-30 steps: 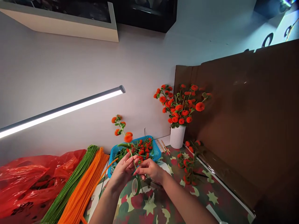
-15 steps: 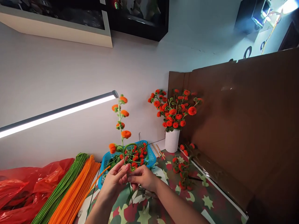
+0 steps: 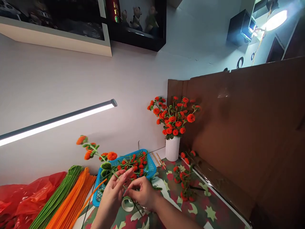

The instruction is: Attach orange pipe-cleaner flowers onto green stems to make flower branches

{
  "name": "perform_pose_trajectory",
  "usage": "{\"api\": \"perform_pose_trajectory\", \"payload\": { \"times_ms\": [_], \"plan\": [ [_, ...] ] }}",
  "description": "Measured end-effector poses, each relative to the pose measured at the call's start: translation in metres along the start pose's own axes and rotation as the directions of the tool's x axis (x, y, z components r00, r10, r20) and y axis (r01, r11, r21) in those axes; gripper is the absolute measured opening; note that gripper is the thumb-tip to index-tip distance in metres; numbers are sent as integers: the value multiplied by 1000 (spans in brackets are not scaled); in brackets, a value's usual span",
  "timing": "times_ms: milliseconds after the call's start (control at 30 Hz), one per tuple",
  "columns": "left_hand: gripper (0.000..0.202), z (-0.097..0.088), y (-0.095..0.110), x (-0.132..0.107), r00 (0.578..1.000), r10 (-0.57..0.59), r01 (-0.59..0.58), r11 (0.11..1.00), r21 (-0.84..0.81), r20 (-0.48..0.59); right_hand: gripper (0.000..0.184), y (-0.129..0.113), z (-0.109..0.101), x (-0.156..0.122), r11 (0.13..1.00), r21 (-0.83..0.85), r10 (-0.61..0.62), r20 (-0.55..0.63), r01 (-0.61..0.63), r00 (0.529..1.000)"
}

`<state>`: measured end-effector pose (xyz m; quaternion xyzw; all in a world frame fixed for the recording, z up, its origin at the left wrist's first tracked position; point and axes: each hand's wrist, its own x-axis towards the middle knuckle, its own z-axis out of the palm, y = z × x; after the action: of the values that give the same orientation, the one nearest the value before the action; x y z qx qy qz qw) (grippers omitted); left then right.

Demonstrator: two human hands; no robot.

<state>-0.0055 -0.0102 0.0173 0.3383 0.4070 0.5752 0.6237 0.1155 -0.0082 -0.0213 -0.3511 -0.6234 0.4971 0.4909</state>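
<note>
1. Our right hand (image 3: 141,192) is curled shut on the lower end of the flower sprig (image 3: 111,156). Our left hand (image 3: 111,191) has its fingers mostly stretched out against the stem, and we cannot tell whether the thumb pinches it.
2. The sprig leans far to the left, above the blue basket (image 3: 152,167) and the orange pipe cleaners (image 3: 71,203). With the grip so low, we judge that the heavy orange heads could bend or twist the stem.
3. The tape roll (image 3: 128,204) sits just under our hands, and we cannot tell whether it hangs or lies on the bench (image 3: 211,213). If it hangs, it could swing, pull its strip askew and leave the wrap loose.
4. The loose stems in the basket are close below, so a dip of the sprig could snag them and drag some out.
5. The white vase (image 3: 172,148) stands well apart, so we see little risk of knocking it.
6. We can read no brand, label or writing, and the items on the shelf (image 3: 54,37) are too small to make out.
</note>
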Motion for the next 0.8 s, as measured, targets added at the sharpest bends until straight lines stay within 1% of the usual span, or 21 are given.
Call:
{"api": "perform_pose_trajectory", "payload": {
  "times_ms": [67,133,200,300,367,400,467,567,633,667,700,733,800],
  "plan": [
    [40,-1,-1,-1,991,73,-58,988,142,-107,24,-3,1,-1,997,-74,-38,-36,36,999],
    [43,-4,-2,-1,968,139,-98,976,195,-208,23,-4,2,-2,990,-124,-67,-54,60,996],
    [45,-7,-3,1,947,162,-117,978,171,-279,22,-4,6,-2,987,-142,-87,-73,76,993],
    [37,-10,-5,4,930,164,-139,986,96,-328,21,-2,11,-1,993,-106,-68,-112,57,991],
    [30,-11,-5,8,935,134,-129,991,37,-328,23,-1,13,1,1000,-27,2,-105,-5,994],
    [28,-11,-4,9,942,104,-108,994,5,-321,25,-1,13,1,999,27,49,-80,-47,996],
    [25,-10,-2,11,959,23,-42,997,-60,-281,32,-2,10,2,982,144,124,17,-125,992],
    [27,-10,2,11,986,-75,52,987,-150,-152,39,-5,3,0,934,288,155,205,-211,966],
    [31,-11,2,10,992,-109,97,980,-173,-60,38,-4,-1,-1,912,328,157,279,-247,947],
    [33,-11,2,9,994,-110,104,980,-171,-27,37,-3,-2,-1,911,330,154,281,-246,947],
    [35,-11,2,9,995,-98,96,983,-159,-8,36,-2,-3,-1,919,323,147,255,-228,956],
    [38,-11,2,8,997,-77,76,988,-132,-5,35,0,-4,0,932,305,139,207,-198,969],
    [43,-12,1,8,999,-8,6,999,-41,-54,34,3,-3,2,962,239,116,76,-131,990]
  ]
}}
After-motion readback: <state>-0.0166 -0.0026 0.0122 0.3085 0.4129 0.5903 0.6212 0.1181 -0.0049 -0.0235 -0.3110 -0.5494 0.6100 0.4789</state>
